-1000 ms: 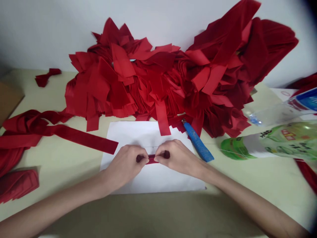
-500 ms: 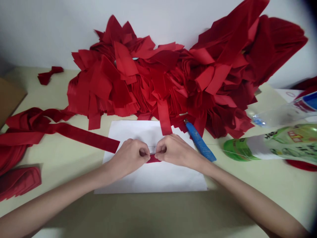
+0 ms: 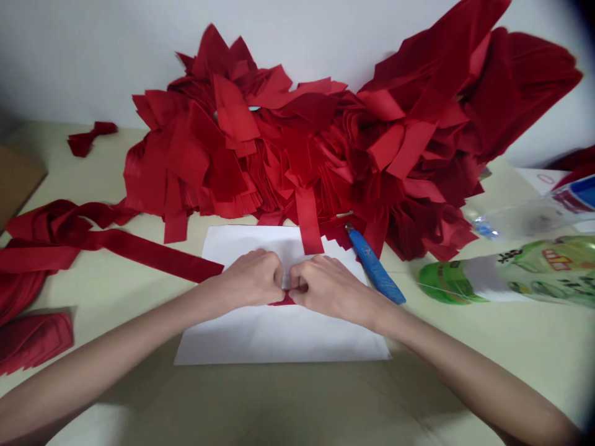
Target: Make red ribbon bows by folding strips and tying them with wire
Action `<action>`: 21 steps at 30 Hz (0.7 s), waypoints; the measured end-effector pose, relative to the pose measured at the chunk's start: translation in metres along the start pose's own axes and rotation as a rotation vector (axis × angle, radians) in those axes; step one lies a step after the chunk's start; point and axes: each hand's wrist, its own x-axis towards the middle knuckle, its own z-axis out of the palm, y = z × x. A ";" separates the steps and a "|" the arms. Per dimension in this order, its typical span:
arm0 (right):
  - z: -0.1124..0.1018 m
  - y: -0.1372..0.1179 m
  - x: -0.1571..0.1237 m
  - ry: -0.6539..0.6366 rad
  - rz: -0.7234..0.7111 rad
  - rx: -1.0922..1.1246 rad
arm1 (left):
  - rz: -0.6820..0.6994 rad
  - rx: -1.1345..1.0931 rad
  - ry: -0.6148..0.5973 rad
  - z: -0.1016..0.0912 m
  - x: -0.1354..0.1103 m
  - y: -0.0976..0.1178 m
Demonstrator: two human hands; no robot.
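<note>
Over a white sheet of paper (image 3: 279, 341), my left hand (image 3: 253, 279) and my right hand (image 3: 328, 288) meet, fingertips nearly touching. Both are closed in a pinch on a short piece of red ribbon (image 3: 282, 300). Most of that piece is covered by my fingers; only a strip shows below and between them. The end of a long red ribbon strip (image 3: 162, 258) reaches the paper's left edge beside my left hand. Just right of my right hand lies a blue-handled cutter (image 3: 376, 266).
A big heap of cut red ribbon pieces (image 3: 279, 142) stands against the wall. More ribbon (image 3: 37, 341) lies at the left, near a cardboard box (image 3: 18, 183). On the right lie a green-labelled bottle (image 3: 502, 272) and a clear bottle (image 3: 525, 214).
My hands have drawn closer together over the red ribbon piece, the left one moving slightly right and up. Less of the ribbon shows between them.
</note>
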 end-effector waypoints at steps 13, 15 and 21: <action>0.050 0.033 -0.028 0.515 -0.642 -0.368 | 0.734 0.692 0.625 0.057 -0.037 -0.041; 0.050 0.034 -0.029 0.529 -0.704 -0.426 | 0.811 0.769 0.654 0.057 -0.038 -0.044; 0.043 0.033 -0.032 0.491 -0.797 -0.548 | 0.876 0.834 0.647 0.051 -0.044 -0.040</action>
